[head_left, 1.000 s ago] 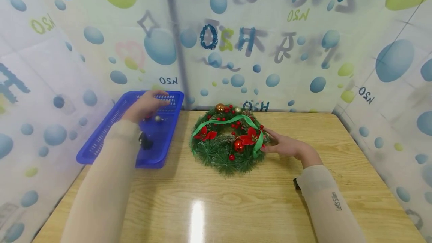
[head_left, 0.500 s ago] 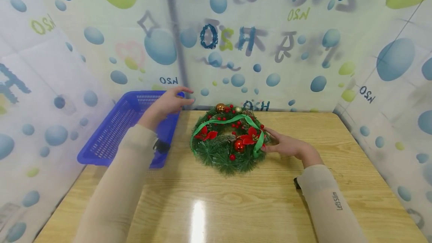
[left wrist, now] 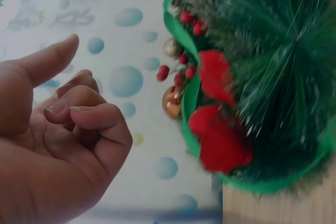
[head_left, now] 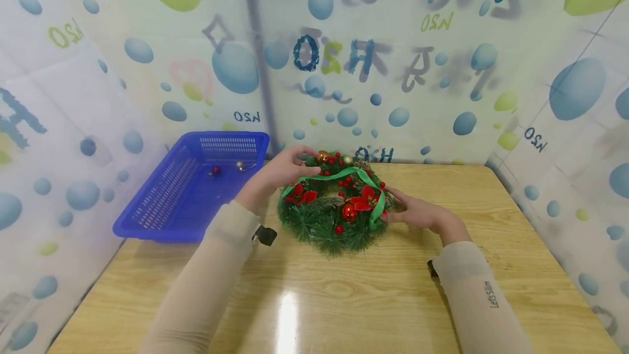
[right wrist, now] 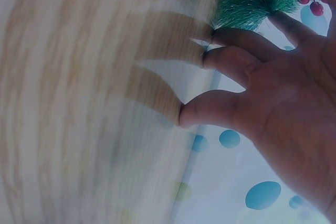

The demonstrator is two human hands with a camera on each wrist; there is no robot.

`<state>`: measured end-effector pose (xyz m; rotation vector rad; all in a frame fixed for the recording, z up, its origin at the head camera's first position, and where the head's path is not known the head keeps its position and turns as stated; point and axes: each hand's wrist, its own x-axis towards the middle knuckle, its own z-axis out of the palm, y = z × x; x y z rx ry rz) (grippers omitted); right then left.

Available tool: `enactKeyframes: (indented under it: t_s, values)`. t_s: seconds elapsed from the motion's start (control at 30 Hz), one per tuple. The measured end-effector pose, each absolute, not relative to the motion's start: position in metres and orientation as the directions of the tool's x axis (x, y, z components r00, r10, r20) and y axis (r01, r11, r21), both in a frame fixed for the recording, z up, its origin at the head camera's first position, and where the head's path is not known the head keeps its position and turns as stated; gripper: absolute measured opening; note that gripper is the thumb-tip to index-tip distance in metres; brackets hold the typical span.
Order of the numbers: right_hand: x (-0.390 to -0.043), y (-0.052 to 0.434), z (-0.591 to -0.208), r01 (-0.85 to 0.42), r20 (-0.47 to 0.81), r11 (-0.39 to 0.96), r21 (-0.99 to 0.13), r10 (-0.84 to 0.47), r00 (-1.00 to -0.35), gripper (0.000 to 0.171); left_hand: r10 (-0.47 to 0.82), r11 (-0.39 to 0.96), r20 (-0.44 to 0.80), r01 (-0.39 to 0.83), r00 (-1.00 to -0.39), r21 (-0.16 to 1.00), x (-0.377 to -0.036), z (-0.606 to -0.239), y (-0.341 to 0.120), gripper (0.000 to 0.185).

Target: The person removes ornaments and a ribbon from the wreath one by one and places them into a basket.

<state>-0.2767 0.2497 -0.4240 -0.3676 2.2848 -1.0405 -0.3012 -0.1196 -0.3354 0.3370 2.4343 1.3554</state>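
Left hand [head_left: 285, 168]: fingers loosely curled inward, thumb extended apart from them, grasping nothing visible; it is poised beside the round green artificial-pine wreath [head_left: 319, 228], with a gap between fingertips and needles in the left wrist view. Right hand [head_left: 417, 213]: released and spread, with nothing enclosed; its fingertips are at the tabletop and the wreath's right side, one finger reaching the green needles.

The wreath lies flat near the middle of the far edge of the pale wood-grain table [head_left: 334, 299]. A bright green fabric ribbon [head_left: 377, 209] loops over it, loosely draped. Its trimmings include red petalled flowers [head_left: 365, 199], a shiny red ball [head_left: 349, 212] toward the near right, and, on the part nearest the far edge, a glossy copper ball [head_left: 322, 156] and a pale gold ball [head_left: 348, 160].

At the table's far left corner stands a blue perforated plastic basket [head_left: 196, 201]. A small dark-red ornament [head_left: 216, 170] and a small silvery ball [head_left: 239, 165] lie toward its far end.
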Motion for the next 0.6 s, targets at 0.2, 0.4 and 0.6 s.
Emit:
enactKeyframes:
  t_s: [0.2,0.4,0.6]
  values:
    - [-0.278,0.251,-0.426,0.0,-0.413,0.663,-0.749,-0.468,-0.781,0.101,0.363,0.51,-0.175,0.038,-0.915,0.859,-0.295,-0.342,-0.106,0.046]
    - [-0.277,0.252,-0.424,-0.028,-0.403,0.681,-0.732,-0.465,-0.788,0.101,0.395,0.538,-0.194,0.055,-0.898,0.841,-0.296,-0.349,-0.093,0.047]
    - [-0.281,0.25,-0.423,-0.076,-0.382,0.708,-0.702,-0.465,-0.798,0.099,0.459,0.593,-0.198,0.133,-0.866,0.794,-0.29,-0.359,-0.081,0.052]
